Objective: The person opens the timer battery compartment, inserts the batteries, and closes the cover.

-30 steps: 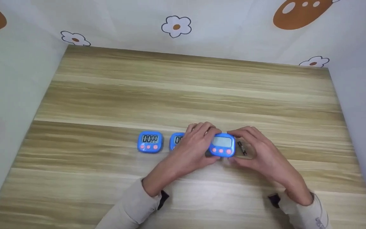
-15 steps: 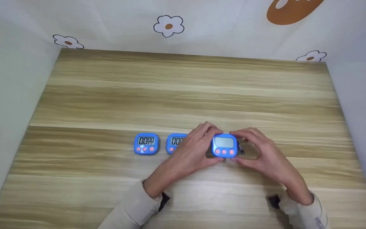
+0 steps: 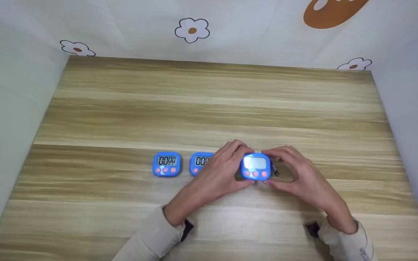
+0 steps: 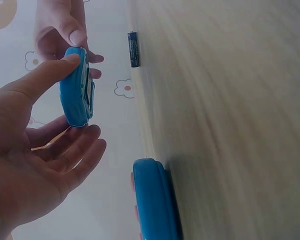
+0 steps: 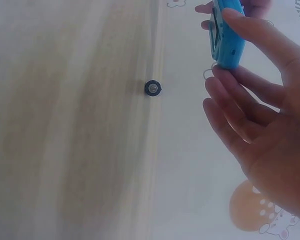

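Both hands hold one blue digital timer between them, lifted off the table, its blank screen and row of pink buttons facing up. The left hand pinches its left side with thumb below and fingers above. On the other side the right hand pinches it the same way. In the left wrist view the timer is edge-on, thumb on its rim. The right wrist view shows the timer near the top, part of its back visible. A second blue timer, partly hidden by the left hand, reads zeros.
Another blue timer lies at the left of the row, its display lit with zeros. A small dark battery lies on the wooden table, just right of the held timer. A patterned wall covering borders the table's back.
Over the last second the view has shifted slightly, and the held timer appears a little further right relative to the left hand. Both hands keep their hold; its screen stays blank.
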{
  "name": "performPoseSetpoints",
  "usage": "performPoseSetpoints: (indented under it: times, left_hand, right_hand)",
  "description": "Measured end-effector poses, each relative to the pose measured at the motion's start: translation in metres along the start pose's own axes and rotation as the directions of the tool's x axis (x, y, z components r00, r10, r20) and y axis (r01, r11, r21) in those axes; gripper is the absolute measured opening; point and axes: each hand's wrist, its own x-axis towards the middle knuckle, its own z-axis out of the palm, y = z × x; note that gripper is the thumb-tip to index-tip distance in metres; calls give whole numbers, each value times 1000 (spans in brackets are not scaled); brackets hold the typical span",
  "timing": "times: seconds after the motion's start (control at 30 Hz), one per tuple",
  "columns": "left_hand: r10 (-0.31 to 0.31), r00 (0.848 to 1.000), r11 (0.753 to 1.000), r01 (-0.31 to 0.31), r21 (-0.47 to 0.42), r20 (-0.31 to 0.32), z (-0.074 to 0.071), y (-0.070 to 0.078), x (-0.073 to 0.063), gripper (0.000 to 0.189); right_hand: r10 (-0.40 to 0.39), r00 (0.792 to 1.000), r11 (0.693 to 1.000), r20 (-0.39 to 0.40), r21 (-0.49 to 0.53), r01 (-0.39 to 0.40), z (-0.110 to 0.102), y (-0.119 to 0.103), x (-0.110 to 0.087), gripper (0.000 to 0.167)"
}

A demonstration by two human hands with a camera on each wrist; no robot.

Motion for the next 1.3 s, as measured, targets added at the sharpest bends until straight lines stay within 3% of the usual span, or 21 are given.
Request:
performPoseSetpoints:
  times: [0.27, 0.5, 0.6, 0.73, 0.87, 0.97, 1.03, 1.3]
  left_hand:
    - [-26, 999, 999, 27, -34, 22, 2, -1, 0, 75]
    - [-14, 997, 986, 27, -164, 79, 5, 1, 0, 78]
    - [-30, 993, 960, 60, -272, 114, 5, 1, 0, 72]
    - [-71, 992, 890, 110, -442, 103, 2, -1, 1, 69]
    - [-77, 997, 814, 75, -576, 22, -1, -4, 1, 67]
    - [-57, 998, 783, 33, -621, -19, -2, -5, 2, 65]
    - [-53, 998, 776, 29, -630, -20, -1, -6, 2, 64]
    - [-52, 998, 788, 30, -615, -18, 1, -7, 2, 64]
  right_hand:
    - [-23, 998, 998, -51, 49, 26, 1, -4, 1, 68]
    - [-187, 972, 971, -142, 122, 205, 5, -32, 6, 58]
    - [-238, 963, 962, -128, 106, 252, 4, -42, 8, 52]
    - [-225, 964, 971, -141, 45, 233, 1, -38, 7, 58]
    - [-195, 970, 981, -147, -13, 195, -1, -21, 3, 69]
    - [-184, 974, 983, -133, -28, 182, -1, -11, 2, 74]
    - [-183, 974, 983, -131, -27, 181, -1, -9, 2, 75]
    - [-199, 968, 980, -151, -19, 198, 1, -8, 2, 71]
